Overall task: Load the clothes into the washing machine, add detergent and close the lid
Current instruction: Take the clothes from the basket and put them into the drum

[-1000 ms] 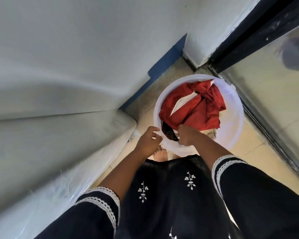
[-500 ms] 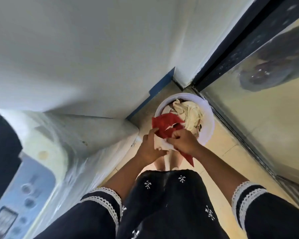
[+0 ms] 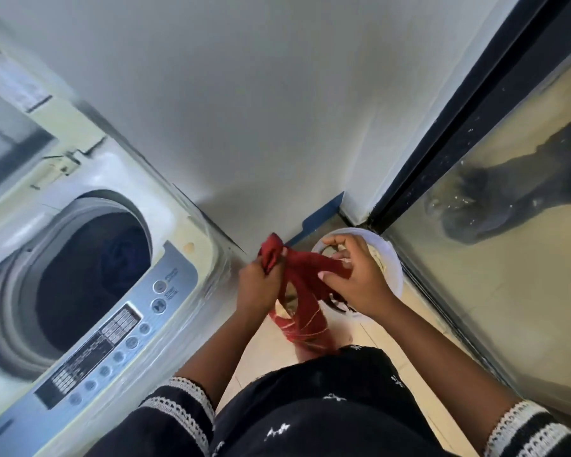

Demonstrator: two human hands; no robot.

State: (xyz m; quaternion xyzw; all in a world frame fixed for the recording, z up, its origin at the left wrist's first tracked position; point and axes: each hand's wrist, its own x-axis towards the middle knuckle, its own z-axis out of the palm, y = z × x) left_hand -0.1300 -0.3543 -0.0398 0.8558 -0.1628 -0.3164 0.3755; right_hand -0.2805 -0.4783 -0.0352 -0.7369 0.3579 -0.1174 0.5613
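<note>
- Washing machine stands at left, lid up and drum open, dark clothes already inside, ready for more.
- Left hand grips one bunched end of the red garment, held clear of the floor.
- Right hand pinches its other end with curled fingers, directly above the white basin beneath.

Left hand clenched, right hand pinching.

Washing machine control panel markings blurred; no text legible.
</note>
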